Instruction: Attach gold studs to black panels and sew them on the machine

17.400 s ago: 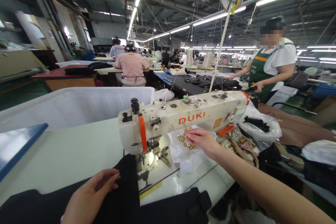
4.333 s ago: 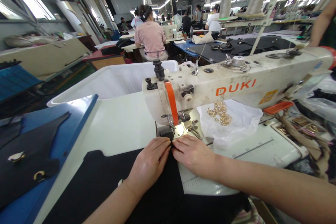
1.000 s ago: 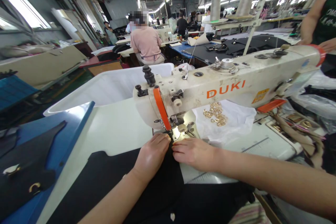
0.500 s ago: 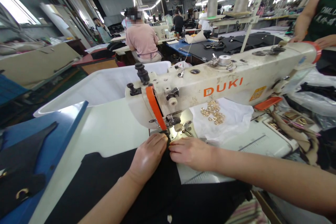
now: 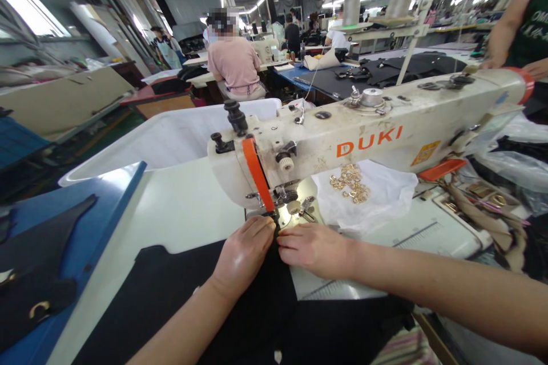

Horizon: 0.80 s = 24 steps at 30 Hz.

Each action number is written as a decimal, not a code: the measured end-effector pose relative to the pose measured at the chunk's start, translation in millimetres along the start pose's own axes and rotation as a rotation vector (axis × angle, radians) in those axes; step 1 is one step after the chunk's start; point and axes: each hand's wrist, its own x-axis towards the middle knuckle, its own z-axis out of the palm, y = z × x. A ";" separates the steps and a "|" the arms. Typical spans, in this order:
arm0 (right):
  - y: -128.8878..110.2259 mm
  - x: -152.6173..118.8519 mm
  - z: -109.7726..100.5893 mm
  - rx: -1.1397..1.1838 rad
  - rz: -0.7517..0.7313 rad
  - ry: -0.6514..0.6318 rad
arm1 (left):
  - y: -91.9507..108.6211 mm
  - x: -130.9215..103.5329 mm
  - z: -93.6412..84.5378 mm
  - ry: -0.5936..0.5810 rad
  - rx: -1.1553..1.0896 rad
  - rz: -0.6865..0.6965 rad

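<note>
The black panel (image 5: 257,313) is spread over the pale worktable (image 5: 188,199), its narrow end brought up to the needle area of the sewing machine (image 5: 372,125); that end is clamped between the gathered fingertips of the left hand (image 5: 246,254); the panel's edge is touched by the bunched fingers of the right hand (image 5: 319,251), though whether it is pinched or merely pressed cannot be told. The step, seemingly one of guiding at the needle, would be done best with the edge held flat and square, light equal tension kept, and fingertips kept back from the foot; the panel looks matt, smooth and pliable, with a stepped outline. Farther out, glossy gold-coloured rings (image 5: 351,185) are heaped on a thin, crumpled white cloth (image 5: 377,205); dark pieces (image 5: 43,256) with metal fittings are laid on a shiny blue board (image 5: 115,205).
</note>
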 end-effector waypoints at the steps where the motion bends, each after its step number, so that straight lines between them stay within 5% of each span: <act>1: 0.0 0.0 0.0 -0.001 0.001 -0.002 | 0.0 -0.5 0.1 -0.004 -0.001 -0.001; 24: 16.4 5.1 6.8 0.002 0.002 0.019 | -3.6 5.1 1.3 0.006 0.007 -0.046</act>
